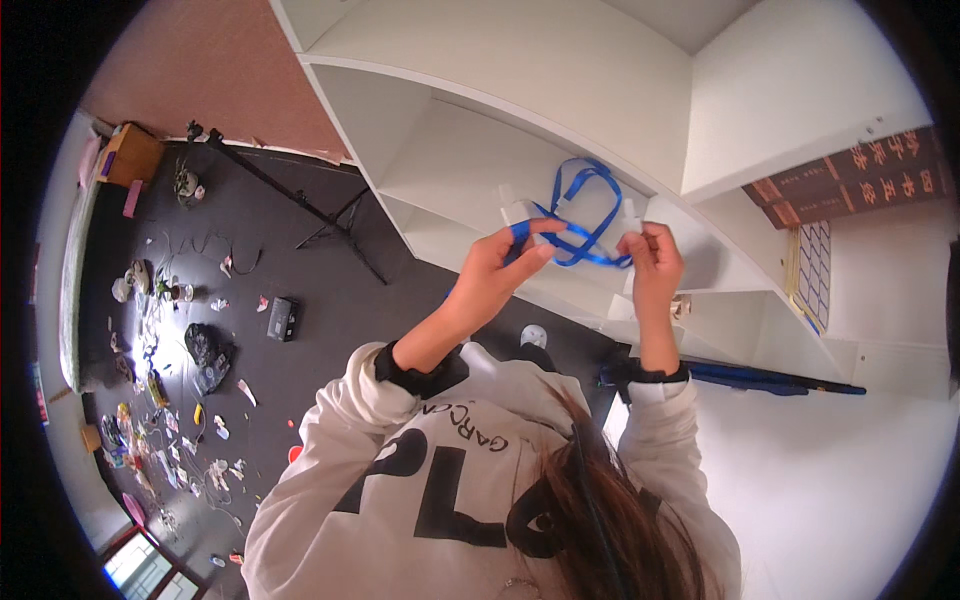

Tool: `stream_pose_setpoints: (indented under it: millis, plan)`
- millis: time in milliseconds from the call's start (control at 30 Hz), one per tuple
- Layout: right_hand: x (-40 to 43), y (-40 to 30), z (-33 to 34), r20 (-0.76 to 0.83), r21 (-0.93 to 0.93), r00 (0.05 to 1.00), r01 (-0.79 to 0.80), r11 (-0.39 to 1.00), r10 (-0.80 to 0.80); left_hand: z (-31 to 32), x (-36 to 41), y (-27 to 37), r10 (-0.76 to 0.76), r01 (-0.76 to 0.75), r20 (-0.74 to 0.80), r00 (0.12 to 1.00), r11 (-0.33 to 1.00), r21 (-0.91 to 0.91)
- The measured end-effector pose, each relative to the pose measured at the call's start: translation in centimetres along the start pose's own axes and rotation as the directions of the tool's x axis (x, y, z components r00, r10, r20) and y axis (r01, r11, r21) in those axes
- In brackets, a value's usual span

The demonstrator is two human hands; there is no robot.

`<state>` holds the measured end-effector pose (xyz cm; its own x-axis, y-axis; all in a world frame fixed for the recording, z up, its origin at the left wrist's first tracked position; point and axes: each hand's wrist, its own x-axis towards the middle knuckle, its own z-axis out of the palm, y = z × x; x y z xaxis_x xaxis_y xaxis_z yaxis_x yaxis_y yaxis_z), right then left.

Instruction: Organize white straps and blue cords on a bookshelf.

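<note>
Both my hands are raised in front of a white shelf unit. A blue ribbon lanyard with white plastic end pieces hangs in loops between them. My left hand has part of the blue ribbon wound around its fingers, and a white plastic piece stands up beside them. My right hand pinches the ribbon near another white plastic piece. Whether the lanyard touches the shelf behind it, I cannot tell.
Thick dark books lie on a shelf at the right. A black tripod stands on the dark floor at the left, near a black box, a black plastic bag and scattered litter. A dark blue long item is below the shelves.
</note>
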<state>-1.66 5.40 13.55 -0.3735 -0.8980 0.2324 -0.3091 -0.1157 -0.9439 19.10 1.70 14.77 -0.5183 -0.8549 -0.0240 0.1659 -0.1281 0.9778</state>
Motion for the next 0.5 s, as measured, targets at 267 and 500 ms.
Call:
stream_pose_setpoints:
  millis: [267,500]
  plan:
    - [-0.6,-1.8,2.6,0.013,0.265,0.995,-0.095,0.96,0.095,4.0,4.1,-2.9,0.083,-0.06,0.163,0.983,0.988,-0.145]
    - [-0.7,-1.2,3.2,0.082,0.394,0.972,-0.234,0.889,0.22,4.3,4.6,-2.9,0.245,-0.258,0.183,0.952,0.964,0.055]
